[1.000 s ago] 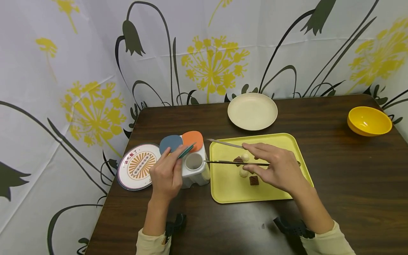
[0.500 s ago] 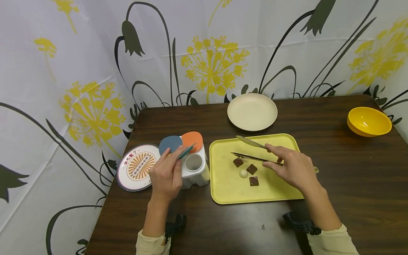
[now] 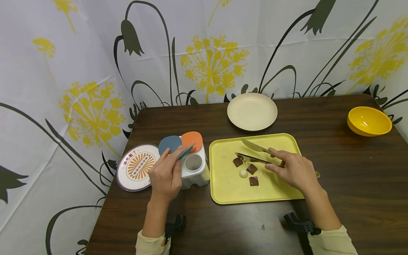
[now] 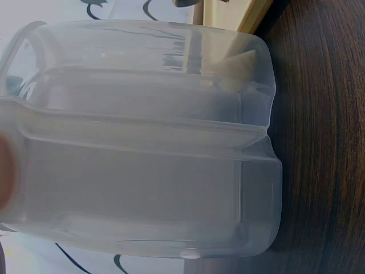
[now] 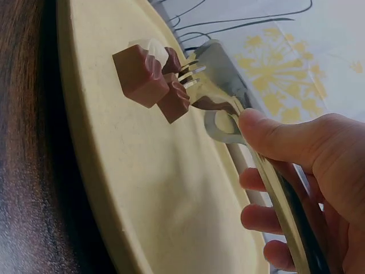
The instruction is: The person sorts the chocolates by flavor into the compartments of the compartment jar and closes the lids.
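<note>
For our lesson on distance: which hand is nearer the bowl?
Right: the right hand is over the tray, left of the bowl and nearer the camera; the left hand is farther left, at the container.

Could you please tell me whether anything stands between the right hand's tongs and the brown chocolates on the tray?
Nothing visible does: the tongs in the right hand end close to the brown chocolates; whether they touch, I cannot tell.
</note>
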A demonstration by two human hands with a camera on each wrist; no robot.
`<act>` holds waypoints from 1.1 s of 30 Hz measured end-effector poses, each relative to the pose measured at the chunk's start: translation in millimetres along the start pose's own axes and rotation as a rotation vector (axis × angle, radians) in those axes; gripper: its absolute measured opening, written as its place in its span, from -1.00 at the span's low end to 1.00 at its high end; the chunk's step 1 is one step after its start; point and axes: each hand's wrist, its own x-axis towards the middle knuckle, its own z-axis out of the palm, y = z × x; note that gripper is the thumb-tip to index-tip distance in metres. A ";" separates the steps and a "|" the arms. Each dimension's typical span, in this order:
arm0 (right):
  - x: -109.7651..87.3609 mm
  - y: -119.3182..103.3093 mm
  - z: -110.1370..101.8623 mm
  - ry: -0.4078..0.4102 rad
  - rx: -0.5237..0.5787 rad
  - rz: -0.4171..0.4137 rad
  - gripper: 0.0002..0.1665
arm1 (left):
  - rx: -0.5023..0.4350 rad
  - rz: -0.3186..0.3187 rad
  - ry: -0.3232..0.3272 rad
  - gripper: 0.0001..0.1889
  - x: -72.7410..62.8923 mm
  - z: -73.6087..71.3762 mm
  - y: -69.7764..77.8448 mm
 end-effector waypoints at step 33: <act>-0.5 3.9 -7.5 -0.061 -0.014 0.054 -0.37 | 0.001 -0.010 -0.001 -0.61 0.2 0.2 0.2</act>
